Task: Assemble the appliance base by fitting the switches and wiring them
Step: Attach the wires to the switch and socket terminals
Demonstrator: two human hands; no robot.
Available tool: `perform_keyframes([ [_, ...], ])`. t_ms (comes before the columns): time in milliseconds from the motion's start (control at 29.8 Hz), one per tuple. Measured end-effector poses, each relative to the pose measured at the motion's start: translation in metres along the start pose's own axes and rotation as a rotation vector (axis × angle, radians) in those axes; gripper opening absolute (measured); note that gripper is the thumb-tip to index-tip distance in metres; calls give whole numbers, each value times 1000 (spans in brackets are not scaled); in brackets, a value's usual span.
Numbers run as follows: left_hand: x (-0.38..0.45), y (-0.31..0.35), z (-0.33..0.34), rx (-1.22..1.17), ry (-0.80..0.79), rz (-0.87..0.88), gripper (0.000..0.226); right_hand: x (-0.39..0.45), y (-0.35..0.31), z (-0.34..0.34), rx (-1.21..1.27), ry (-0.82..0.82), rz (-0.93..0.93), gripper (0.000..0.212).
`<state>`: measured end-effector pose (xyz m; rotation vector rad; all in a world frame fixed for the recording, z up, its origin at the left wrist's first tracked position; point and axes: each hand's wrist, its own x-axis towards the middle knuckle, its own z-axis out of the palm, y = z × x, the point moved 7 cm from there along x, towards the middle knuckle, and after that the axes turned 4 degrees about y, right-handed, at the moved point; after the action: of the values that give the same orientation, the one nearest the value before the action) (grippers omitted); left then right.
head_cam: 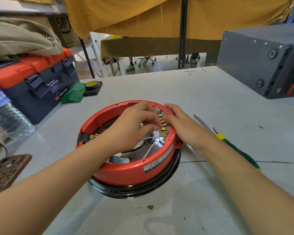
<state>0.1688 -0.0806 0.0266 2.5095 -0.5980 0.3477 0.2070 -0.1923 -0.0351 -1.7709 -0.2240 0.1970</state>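
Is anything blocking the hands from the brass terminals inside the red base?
Nothing visible does. The left hand and right hand are both already at the row of brass terminals along the red base rim; white wires run below.

At the left of the frame a dark blue plastic toolbox with an orange lid (41,85) stands on the pale grey table (210,102), a folded beige cloth (20,39) on top of it and a clear plastic water bottle (5,116) in front. Beside the toolbox lie a crumpled green plastic bag (74,94) and a roll of black tape (91,85) on a black pad, and a brown patterned phone case (6,172) sits at the lower left edge. A dark grey metal box (261,60) fills the upper right, and a green-and-yellow-handled screwdriver (234,146) lies at right centre.
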Motion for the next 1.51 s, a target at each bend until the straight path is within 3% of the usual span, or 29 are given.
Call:
perform_keyframes([
  [838, 2, 3, 1, 11, -12, 24, 11, 3, 4, -1, 27, -2, 26, 44],
  [1206, -2, -14, -26, -107, 162, -163, 10, 4, 1, -12, -93, 56, -27, 49],
  [1340, -13, -34, -38, 110, 126, -234, 21, 2, 1, -15, -187, 54, 25, 58],
  [1508, -35, -71, -45, 481, -2, -489, 47, -1, 5, -20, -340, 52, 109, 62],
])
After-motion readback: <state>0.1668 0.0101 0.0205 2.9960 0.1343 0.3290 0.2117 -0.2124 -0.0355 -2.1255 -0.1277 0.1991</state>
